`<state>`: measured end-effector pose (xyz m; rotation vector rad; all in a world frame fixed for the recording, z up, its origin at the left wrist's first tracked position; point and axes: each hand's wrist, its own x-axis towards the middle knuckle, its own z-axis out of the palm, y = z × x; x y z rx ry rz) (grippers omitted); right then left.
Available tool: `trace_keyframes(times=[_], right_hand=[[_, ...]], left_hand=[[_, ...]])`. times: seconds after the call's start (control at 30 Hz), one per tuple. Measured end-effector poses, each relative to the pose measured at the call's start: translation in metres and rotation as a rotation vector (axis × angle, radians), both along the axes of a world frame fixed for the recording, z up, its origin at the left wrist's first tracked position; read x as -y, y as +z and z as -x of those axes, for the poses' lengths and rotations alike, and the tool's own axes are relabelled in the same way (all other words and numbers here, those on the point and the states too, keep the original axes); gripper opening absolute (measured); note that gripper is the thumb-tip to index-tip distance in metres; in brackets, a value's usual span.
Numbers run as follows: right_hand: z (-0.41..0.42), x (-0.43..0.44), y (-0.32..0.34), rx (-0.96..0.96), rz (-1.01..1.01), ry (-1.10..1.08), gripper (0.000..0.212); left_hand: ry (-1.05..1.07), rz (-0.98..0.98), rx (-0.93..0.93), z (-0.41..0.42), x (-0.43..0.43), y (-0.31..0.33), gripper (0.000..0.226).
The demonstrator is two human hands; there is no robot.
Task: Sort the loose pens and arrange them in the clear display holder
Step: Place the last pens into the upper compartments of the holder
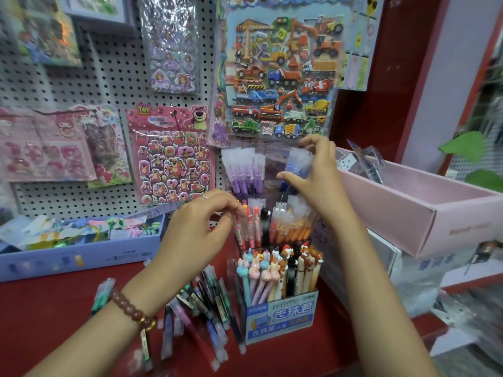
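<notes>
A red counter (54,308) is seen from above, backed by a white pegboard (114,77) hung with sticker sheets, among them a pink bear sticker sheet (168,159) and a large construction-vehicle sticker sheet (283,77). A long pale blue cardboard box (81,257) filled with colourful small items is set at the left of the counter, and a pink cardboard box (402,213) is set at the right.

A clear plastic tiered display holder (273,161) stands upright in the middle of the counter, against the pegboard. Purple pens with frosted caps (245,172) are held in its upper left compartment and blue pens with frosted caps (298,164) in the upper right. Below them, red pens (251,227) are placed on the left and orange pens (291,224) on the right. Animal-topped novelty pens (272,273) are packed in the front section, above a blue printed label.

A heap of loose pens with clear caps (201,303) lies on the counter just left of the holder.

The right hand (318,180) is wrapped around the blue pens, thumb below and curled fingers over their caps. The left hand (198,229), with a reddish bead bracelet (130,308) at its wrist, is raised at the red pens, thumb and forefinger curved towards each other; whether a pen is pinched cannot be told.
</notes>
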<state>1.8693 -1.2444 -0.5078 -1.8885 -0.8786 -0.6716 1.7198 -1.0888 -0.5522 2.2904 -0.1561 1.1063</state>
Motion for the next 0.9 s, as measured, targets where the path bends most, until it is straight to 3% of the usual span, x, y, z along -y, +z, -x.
trace_keyframes(times=[0.13,0.27,0.37,0.47,0.53,0.67,0.9], right_hand=[[0.001,0.002,-0.001,0.038,-0.027,-0.019,0.07],[0.012,0.006,0.0,0.088,0.021,-0.173,0.062],[0.026,0.012,0.006,0.189,0.001,-0.263,0.046],[0.05,0.013,0.005,0.199,-0.18,-0.053,0.014],[0.072,0.007,-0.004,0.193,-0.213,0.128,0.011],[0.111,-0.01,-0.038,0.33,0.0,0.248,0.012],[0.144,-0.056,-0.09,0.221,0.276,0.491,0.016]], left_hand=[[-0.014,-0.021,0.003,-0.001,-0.001,-0.001,0.028],[-0.098,-0.034,-0.098,0.003,-0.009,0.003,0.026],[-0.22,-0.044,-0.238,0.016,-0.019,0.009,0.04],[-0.215,-0.048,-0.235,0.037,-0.032,0.014,0.037],[-0.184,-0.046,-0.242,0.053,-0.044,0.011,0.026],[-0.1,0.002,-0.392,0.081,-0.075,-0.015,0.021],[0.046,0.044,-0.557,0.118,-0.135,-0.085,0.022]])
